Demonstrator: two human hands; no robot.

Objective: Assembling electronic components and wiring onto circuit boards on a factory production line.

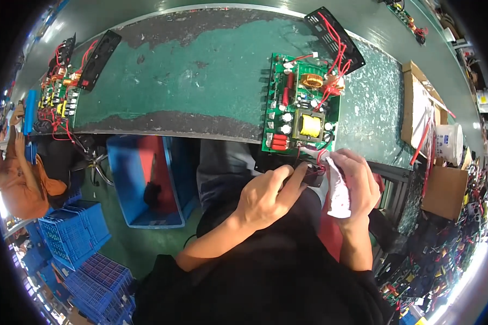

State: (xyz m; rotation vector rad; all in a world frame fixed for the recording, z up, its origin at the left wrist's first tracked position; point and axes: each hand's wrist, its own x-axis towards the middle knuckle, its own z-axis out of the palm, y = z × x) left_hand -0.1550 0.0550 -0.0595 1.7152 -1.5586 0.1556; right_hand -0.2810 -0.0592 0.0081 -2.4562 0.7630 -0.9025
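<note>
A green circuit board [303,103] lies at the table's front edge, carrying a yellow-wrapped transformer [310,125], a copper coil [312,80] and several red and white parts. Red wires join it to a black slotted panel [339,40] beyond its far right corner. Just below its near edge, my left hand [265,197] is closed on a small black part [312,176] with red wires; the fingers partly hide it. Close beside it, my right hand [358,179] grips a white, crumpled, tube-like thing [339,195], whose narrow end points toward the board's near edge.
Another wired board [59,103] with a black panel [100,59] sits at the table's left end. Below the table stands a blue bin [143,181]. A cardboard box [415,103] and white bucket [448,142] are at right. A co-worker [24,173] sits far left near blue crates [76,233].
</note>
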